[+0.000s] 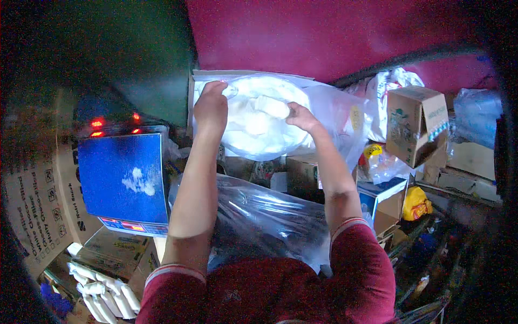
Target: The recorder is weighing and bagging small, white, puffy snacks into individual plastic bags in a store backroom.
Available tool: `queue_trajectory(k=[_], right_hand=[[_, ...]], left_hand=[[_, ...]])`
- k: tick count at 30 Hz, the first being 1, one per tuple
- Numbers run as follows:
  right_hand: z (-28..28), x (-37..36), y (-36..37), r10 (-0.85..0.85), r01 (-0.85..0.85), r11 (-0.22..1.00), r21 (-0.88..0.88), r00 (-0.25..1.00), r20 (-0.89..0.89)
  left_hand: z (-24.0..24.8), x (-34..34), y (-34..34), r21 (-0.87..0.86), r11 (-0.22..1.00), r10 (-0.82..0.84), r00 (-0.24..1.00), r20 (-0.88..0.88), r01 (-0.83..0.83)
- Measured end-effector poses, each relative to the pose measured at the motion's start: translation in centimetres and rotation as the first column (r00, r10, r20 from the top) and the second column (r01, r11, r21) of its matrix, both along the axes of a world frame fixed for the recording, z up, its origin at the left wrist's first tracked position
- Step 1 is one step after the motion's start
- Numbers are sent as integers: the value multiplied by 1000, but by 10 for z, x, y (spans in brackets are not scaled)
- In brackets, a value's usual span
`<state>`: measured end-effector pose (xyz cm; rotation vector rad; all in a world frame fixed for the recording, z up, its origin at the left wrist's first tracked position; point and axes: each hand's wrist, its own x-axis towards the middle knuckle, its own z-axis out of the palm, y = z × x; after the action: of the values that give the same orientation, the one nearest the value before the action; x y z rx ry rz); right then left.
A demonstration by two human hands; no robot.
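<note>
Ahead of me a large clear plastic bag (pixel 337 102) stands open, with bright white contents (pixel 243 132) that look like powder. My right hand (pixel 303 117) is closed on a small white rounded object (pixel 272 107), held over these contents; glare hides whether it is a packet or a scoop. At the bag's left side my left hand (pixel 211 108) is closed, with something clear, apparently plastic, by its fingertips. What it grips is mostly hidden. On the left is a blue weighing scale (pixel 118 162), with white powder spilled on its top and red lit displays.
Several slim white filled packets (pixel 105 297) lie at the lower left, near a brown carton (pixel 116 251). Clear plastic sheeting (pixel 264 210) lies between my forearms. To the right are a cardboard box (pixel 415 124), a yellow bag (pixel 416 204) and a blue-topped box (pixel 384 197).
</note>
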<state>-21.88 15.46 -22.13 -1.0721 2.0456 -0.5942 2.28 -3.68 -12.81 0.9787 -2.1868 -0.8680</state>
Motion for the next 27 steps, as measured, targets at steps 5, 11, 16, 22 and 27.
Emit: queue_trajectory(k=[5,11,16,22,27], right_hand=[[96,21,-9,-42,44,995,85,999,-28],[132,40,-4,-48,47,994,-102,999,-9],[140,53,-2,-70,48,990,-136,984,-161],[152,64,-3,-105,99,993,-57,988,-109],[147,62,0,-68,40,978,-204,989,-132]], left_hand=[[-14,-5,11,-10,1000,-4,999,34,4],[-15,-22,26,-40,993,-104,992,72,107],[-7,-34,37,-11,988,-153,979,136,156],[-2,-40,40,165,956,-259,962,87,243],[-9,-43,40,112,925,-356,932,-72,362]])
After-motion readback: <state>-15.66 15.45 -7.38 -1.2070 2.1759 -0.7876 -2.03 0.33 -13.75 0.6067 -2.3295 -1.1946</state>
